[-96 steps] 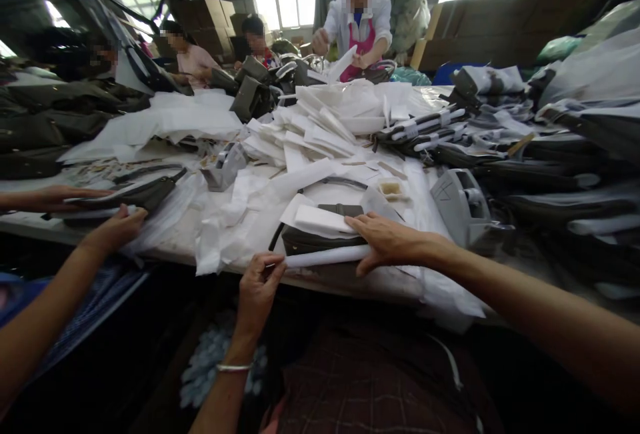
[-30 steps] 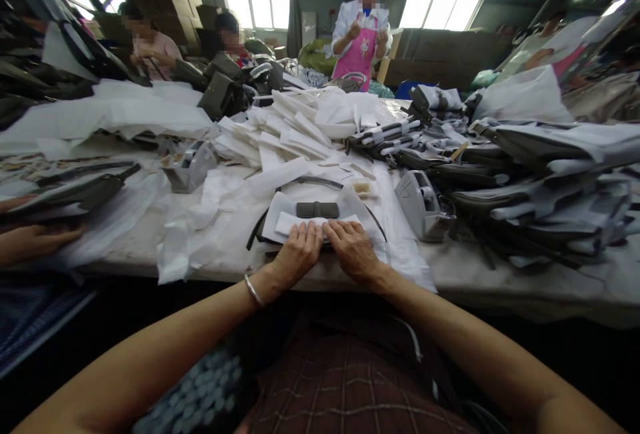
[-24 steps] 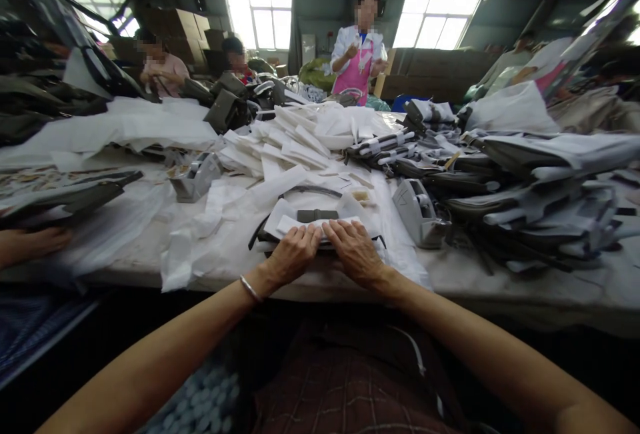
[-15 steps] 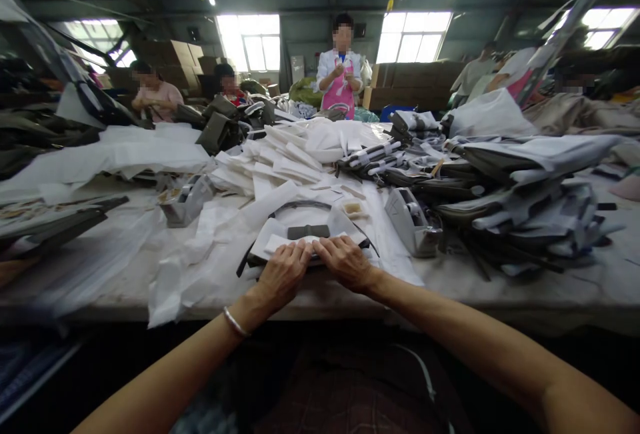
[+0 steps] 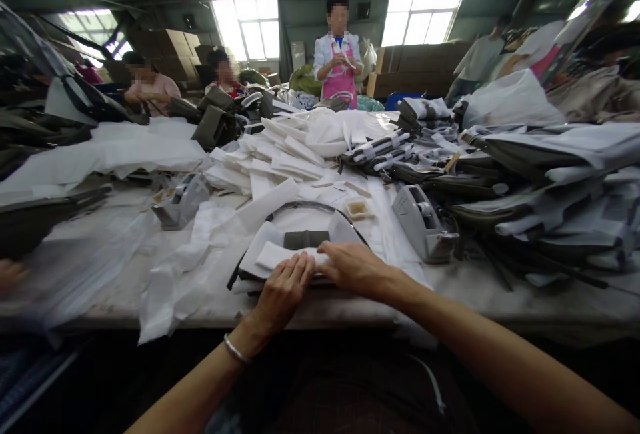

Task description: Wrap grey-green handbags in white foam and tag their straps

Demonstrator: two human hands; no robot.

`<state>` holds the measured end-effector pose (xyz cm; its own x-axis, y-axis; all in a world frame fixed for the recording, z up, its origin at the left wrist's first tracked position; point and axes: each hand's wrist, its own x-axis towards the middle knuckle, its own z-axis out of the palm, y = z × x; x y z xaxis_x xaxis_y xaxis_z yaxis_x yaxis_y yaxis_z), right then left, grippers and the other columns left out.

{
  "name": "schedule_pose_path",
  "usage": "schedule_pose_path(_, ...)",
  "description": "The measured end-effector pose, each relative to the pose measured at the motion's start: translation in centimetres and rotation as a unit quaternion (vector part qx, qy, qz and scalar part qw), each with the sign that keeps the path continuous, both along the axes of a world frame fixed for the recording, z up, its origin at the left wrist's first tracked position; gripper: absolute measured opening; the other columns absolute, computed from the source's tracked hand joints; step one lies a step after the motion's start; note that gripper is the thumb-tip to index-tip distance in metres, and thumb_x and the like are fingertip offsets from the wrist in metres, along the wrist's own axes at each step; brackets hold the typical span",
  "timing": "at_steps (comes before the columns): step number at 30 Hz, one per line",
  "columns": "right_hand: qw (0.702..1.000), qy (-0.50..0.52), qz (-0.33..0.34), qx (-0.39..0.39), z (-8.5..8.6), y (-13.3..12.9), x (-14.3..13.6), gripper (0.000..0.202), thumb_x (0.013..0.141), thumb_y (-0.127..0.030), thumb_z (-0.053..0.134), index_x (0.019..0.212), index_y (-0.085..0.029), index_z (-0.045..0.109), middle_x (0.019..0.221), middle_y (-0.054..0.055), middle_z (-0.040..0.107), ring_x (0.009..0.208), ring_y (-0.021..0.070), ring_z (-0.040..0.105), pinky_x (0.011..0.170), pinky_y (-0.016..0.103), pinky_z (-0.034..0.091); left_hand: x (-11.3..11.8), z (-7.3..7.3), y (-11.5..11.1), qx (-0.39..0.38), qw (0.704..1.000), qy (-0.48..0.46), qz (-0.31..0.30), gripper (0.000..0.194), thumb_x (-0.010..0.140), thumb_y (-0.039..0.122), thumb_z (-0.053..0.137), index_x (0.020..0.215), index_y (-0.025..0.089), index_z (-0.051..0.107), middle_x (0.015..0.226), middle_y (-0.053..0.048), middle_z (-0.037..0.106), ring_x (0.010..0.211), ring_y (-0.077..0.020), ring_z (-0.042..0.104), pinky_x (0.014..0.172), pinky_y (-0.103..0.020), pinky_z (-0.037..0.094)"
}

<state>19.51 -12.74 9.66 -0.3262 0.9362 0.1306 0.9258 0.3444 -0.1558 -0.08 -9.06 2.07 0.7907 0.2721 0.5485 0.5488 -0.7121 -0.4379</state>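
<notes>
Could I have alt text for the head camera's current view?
A person's left hand and right hand touch a white strip on a dark bag at a cluttered table. Opposite, beyond white sheets, stands someone in a pink apron.

Cardboard boxes [image 5: 417, 69] stacked below bright window [image 5: 423, 15].

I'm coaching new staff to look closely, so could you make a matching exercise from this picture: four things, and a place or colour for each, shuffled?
Things
1. Bracelet
2. Apron
3. White strip
4. Right-hand dispenser

Places or colours
A. Under the fingers of the left hand
B. Grey, on the table
C. Round the left wrist
D. Pink

Pairs: 1-C, 2-D, 3-A, 4-B
</notes>
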Motion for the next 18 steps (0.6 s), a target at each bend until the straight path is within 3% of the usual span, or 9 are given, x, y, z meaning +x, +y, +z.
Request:
schedule_pose_path(3, 0.999, 0.007, -0.018, -0.031, 0.8, 3.1, 1.6, 0.034, 0.102, -0.036, 0.047, 0.122, -0.013, 0.060, 0.119, 0.015, 0.068, 0.114, 0.0266, 0.062, 0.099, 0.040, 0.042, -0.1, -0.2, -0.3, -0.007, 1.000, -0.022, -0.002, 0.037, 0.097, 0.007, 0.038, 0.128, 0.009, 0.059, 0.128, -0.015, 0.065, 0.114, -0.0254, 0.064, 0.094, -0.037, 0.050)
schedule_pose_path(6, 0.992, -0.041, -0.037, -0.110, -0.7, 6.1, 4.4, 0.035, 0.103, -0.037, 0.046, 0.116, -0.011, 0.065, 0.128, 0.019, 0.063, 0.128, 0.0316, 0.053, 0.108, 0.051, 0.033, 0.0, -0.3, -0.5, -0.023, 0.999, -0.045, 0.003, 0.038, 0.098, 0.008, 0.037, 0.128, 0.010, 0.060, 0.130, -0.014, 0.065, 0.116, -0.0253, 0.063, 0.096, -0.037, 0.049)
schedule_pose_path(9, 0.990, -0.036, -0.029, -0.132, -1.7, 7.4, 6.5, 0.035, 0.104, -0.038, 0.042, 0.111, -0.015, 0.068, 0.131, 0.016, 0.063, 0.132, 0.0307, 0.049, 0.109, 0.050, 0.034, 0.1, -0.5, -0.6, -0.033, 0.997, -0.064, 0.011, 0.038, 0.098, 0.008, 0.038, 0.128, 0.013, 0.060, 0.132, -0.011, 0.064, 0.117, -0.0247, 0.062, 0.099, -0.038, 0.047)
schedule_pose_path(13, 0.995, 0.005, -0.025, -0.101, -0.4, 5.4, 5.7, 0.045, 0.105, -0.045, 0.034, 0.124, -0.016, 0.063, 0.128, 0.014, 0.065, 0.126, 0.0277, 0.055, 0.111, 0.050, 0.032, 0.0, -0.8, -0.8, -0.036, 0.996, -0.081, 0.013, 0.038, 0.098, 0.007, 0.039, 0.129, 0.014, 0.060, 0.132, -0.010, 0.064, 0.118, -0.0244, 0.062, 0.100, -0.038, 0.047)
schedule_pose_path(16, 0.998, 0.005, 0.062, 0.001, -0.4, 1.6, 2.8, 0.072, 0.091, -0.060, 0.058, 0.141, -0.010, 0.048, 0.142, 0.019, 0.053, 0.136, 0.0303, 0.044, 0.116, 0.049, 0.026, -0.1, -0.9, -0.7, -0.041, 0.996, -0.085, 0.006, 0.037, 0.099, 0.009, 0.039, 0.129, 0.012, 0.060, 0.132, -0.011, 0.064, 0.119, -0.0248, 0.062, 0.100, -0.039, 0.047)
schedule_pose_path(18, 0.994, -0.038, 0.090, 0.058, -1.8, -0.8, 1.2, 0.084, 0.081, -0.057, 0.071, 0.144, -0.007, 0.044, 0.143, 0.025, 0.049, 0.136, 0.0360, 0.043, 0.115, 0.054, 0.029, -0.1, -0.9, -0.6, -0.047, 0.995, -0.087, 0.007, 0.038, 0.099, 0.009, 0.037, 0.129, 0.012, 0.060, 0.132, -0.011, 0.064, 0.119, -0.0246, 0.062, 0.100, -0.039, 0.047)
